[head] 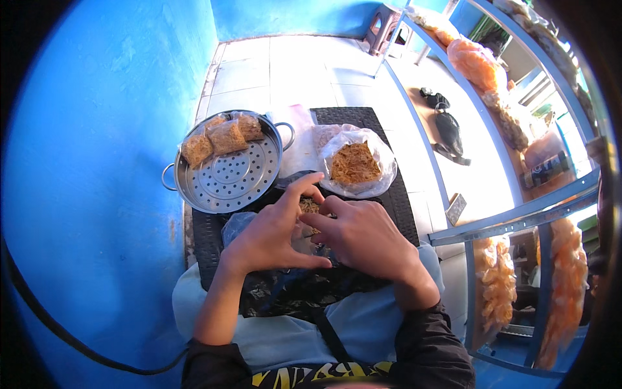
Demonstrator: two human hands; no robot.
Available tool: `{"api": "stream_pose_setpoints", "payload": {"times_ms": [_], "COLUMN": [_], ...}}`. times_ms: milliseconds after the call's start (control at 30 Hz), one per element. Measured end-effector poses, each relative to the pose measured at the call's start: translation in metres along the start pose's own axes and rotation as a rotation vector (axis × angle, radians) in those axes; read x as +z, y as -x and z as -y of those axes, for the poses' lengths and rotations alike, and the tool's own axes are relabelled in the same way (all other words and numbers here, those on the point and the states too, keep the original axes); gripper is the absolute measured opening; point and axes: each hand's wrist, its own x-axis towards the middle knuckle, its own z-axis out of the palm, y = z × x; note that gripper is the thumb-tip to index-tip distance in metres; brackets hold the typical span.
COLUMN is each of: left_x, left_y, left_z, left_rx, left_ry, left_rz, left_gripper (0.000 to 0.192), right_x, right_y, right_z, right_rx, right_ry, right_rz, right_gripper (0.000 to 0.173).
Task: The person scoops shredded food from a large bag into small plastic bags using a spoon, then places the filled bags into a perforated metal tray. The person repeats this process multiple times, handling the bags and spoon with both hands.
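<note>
Above a black plastic sheet [277, 291], my left hand [274, 233] curves around a small clear plastic bag [303, 240] with brown shredded food [309, 206] in it. My right hand [364, 236] is at the bag's other side, fingers bent and pointing into it; whether they grip it is hidden. A round metal steamer tray [228, 177] with holes and two handles stands at the upper left, holding several filled clear packets [228, 137] along its far side. To the upper right, an open clear plastic bag [387, 167] contains more brown shredded food [355, 163].
A black woven-pattern table [406, 214] bears these things. Clear plastic [238, 226] lies by my left wrist. A blue wall [107, 146] rises close on the left; a metal shelf rack [515, 216] with bagged goods [474, 65] stands on the right. A plastic stool [384, 29] is behind.
</note>
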Motion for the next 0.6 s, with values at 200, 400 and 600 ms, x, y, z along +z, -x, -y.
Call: {"api": "stream_pose_setpoints", "payload": {"times_ms": [200, 400, 600], "left_x": [-0.016, -0.018, -0.012], "left_y": [-0.004, -0.009, -0.008], "left_z": [-0.002, 0.007, 0.009], "left_rx": [0.091, 0.077, 0.058], "left_ry": [0.016, -0.409, -0.430], "left_rz": [-0.053, -0.104, -0.109], "left_gripper": [0.120, 0.095, 0.062], "right_x": [-0.007, -0.017, -0.020], "right_y": [0.001, 0.007, 0.016], "right_z": [-0.010, -0.020, -0.025], "right_rx": [0.013, 0.092, 0.113], "right_ry": [-0.012, -0.048, -0.124], "right_rz": [-0.162, -0.225, -0.167], "right_gripper": [0.032, 0.026, 0.034]}}
